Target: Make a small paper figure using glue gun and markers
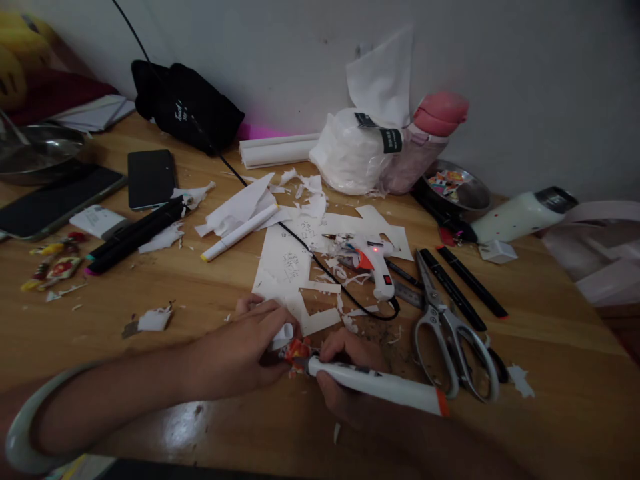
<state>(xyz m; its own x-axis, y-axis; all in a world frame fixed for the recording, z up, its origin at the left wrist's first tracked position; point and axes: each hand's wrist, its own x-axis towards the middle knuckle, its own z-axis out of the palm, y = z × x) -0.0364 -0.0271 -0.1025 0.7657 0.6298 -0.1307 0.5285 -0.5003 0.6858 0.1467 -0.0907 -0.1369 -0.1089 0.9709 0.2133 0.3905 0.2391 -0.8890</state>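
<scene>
My right hand [345,373] grips a white marker [380,388] with an orange end cap, its tip touching a small orange-red paper piece [299,349] on the wooden table [200,313]. My left hand [250,347] pinches that small piece together with a curled bit of white paper [285,333], holding it down. A pale bangle [30,420] circles my left forearm. Just beyond my hands lies a cut-up white paper sheet [287,267].
A white glue gun [377,267] with a lit red light and black cord lies on the sheet. Scissors [445,327] and black markers [465,283] lie to the right. Left are black markers [135,233], a white marker [240,232], two phones [150,177], stickers. Bags, bottles, and a bowl line the wall.
</scene>
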